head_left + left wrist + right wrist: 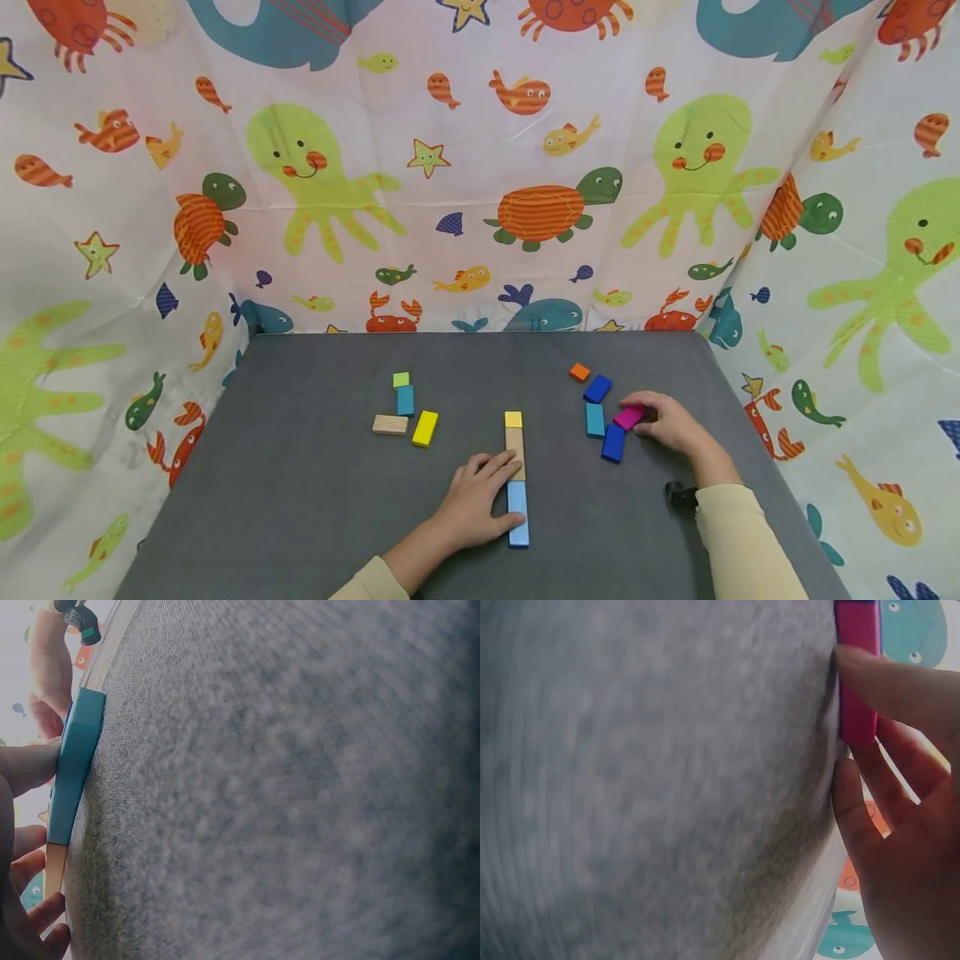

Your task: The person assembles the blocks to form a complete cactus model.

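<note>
A straight line of blocks lies in the middle of the table: a light blue block [517,500] nearest, a natural wood block [514,442] beyond it, a small yellow block [513,418] at the far end. My left hand [474,502] rests along this line, thumb against the light blue block and fingertips at the wood one. On the right, my right hand [672,427] pinches a magenta block [628,417] between thumb and fingers; the right wrist view shows the thumb on the same magenta block [859,697]. It touches or nearly touches a dark blue block [612,443].
Beside the right hand are a teal block [595,421], another blue block [597,388] and an orange block [580,372]. To the left lie a green block [401,380], a teal block [406,401], a wood block [391,425] and a yellow block [424,429]. Printed curtains surround the grey table [315,500].
</note>
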`<state>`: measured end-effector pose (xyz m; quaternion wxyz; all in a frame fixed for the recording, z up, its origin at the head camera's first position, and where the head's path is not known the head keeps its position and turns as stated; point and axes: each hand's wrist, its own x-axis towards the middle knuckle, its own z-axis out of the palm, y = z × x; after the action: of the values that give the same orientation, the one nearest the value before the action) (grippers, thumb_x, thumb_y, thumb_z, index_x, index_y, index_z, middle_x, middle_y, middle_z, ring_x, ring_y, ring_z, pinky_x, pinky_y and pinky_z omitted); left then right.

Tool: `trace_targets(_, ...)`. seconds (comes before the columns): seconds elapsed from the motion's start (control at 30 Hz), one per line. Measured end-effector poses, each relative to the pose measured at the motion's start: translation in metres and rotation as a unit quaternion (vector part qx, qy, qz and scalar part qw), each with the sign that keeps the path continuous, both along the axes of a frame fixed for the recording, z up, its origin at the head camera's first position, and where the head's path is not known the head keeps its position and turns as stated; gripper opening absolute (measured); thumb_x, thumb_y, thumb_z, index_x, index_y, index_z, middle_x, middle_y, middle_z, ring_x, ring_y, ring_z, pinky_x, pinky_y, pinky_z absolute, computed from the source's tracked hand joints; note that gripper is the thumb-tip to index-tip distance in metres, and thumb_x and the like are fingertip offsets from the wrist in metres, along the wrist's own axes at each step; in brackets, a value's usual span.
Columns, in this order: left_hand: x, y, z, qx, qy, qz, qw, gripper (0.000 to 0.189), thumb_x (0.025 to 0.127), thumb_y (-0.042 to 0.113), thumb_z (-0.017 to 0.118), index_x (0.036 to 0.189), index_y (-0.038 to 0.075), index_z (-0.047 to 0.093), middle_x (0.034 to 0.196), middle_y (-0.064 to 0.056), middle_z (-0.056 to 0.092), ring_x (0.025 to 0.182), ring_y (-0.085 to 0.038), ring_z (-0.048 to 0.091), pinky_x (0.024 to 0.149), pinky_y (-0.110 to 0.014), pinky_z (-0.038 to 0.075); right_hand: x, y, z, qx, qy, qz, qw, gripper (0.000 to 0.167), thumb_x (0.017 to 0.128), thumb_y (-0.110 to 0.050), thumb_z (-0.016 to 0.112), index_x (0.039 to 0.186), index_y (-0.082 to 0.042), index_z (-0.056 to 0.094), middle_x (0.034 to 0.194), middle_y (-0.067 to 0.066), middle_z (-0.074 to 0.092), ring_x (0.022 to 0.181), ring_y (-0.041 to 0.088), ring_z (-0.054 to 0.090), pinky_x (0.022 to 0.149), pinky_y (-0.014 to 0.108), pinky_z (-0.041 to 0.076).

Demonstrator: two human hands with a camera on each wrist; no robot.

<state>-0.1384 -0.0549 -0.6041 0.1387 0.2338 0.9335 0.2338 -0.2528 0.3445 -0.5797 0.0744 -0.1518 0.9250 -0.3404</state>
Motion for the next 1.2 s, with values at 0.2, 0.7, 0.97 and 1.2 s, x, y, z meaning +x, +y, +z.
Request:
trace_targets(0.2, -0.001, 0.001, 0.0, 0.001, -0.003, 0.0, 1.0, 0.08, 0.096, 0.063, 0.069, 0.164, 0.035, 0.04, 0.173, 0.012, 0.031, 0.149, -0.026, 0.035, 0.116, -0.058, 0.036, 0.002, 0.008, 0.004, 0.031, -0.011, -0.062, 0.9976, 0.033, 0.095, -0.012, 0.08, 0.126, -0.004, 0.074, 0.131, 0.027, 0.066, 0.118, 0.046, 0.058, 0.102, 0.066, 0.047)
trace_targets(0.7, -0.001, -0.001, -0.001, 0.012, -0.002, 0.002, 0.9999, 0.079, 0.096, 0.062, 0.069, 0.164, 0.034, 0.041, 0.172, 0.011, 0.032, 0.148, -0.028, 0.036, 0.115, -0.06, 0.036, 0.013, -0.034, 0.02, 0.014, 0.043, -0.06, 0.9972, 0.038, 0.097, -0.021, 0.08, 0.129, -0.004, 0.073, 0.125, 0.021, 0.069, 0.106, 0.038, 0.066, 0.093, 0.058, 0.058)
trace_targets(0.97, 0.0, 0.0, 0.001, 0.003, -0.001, 0.006, 1.0, 0.079, 0.095, 0.062, 0.07, 0.164, 0.033, 0.042, 0.172, 0.011, 0.033, 0.148, -0.027, 0.036, 0.115, -0.059, 0.036, 0.016, -0.058, 0.02, 0.006, 0.066, -0.027, 0.9974, 0.035, 0.093, -0.018, 0.083, 0.124, -0.004, 0.074, 0.119, 0.017, 0.07, 0.097, 0.03, 0.066, 0.086, 0.051, 0.06)
trace_targets(1.2, 0.001, 0.001, 0.002, 0.004, -0.006, 0.006, 1.0, 0.079, 0.095, 0.062, 0.07, 0.163, 0.033, 0.043, 0.172, 0.011, 0.034, 0.148, -0.027, 0.036, 0.115, -0.059, 0.037, 0.016, -0.074, 0.02, 0.004, 0.077, -0.009, 0.997, 0.033, 0.092, -0.015, 0.085, 0.122, -0.005, 0.075, 0.116, 0.014, 0.07, 0.092, 0.024, 0.064, 0.08, 0.042, 0.056)
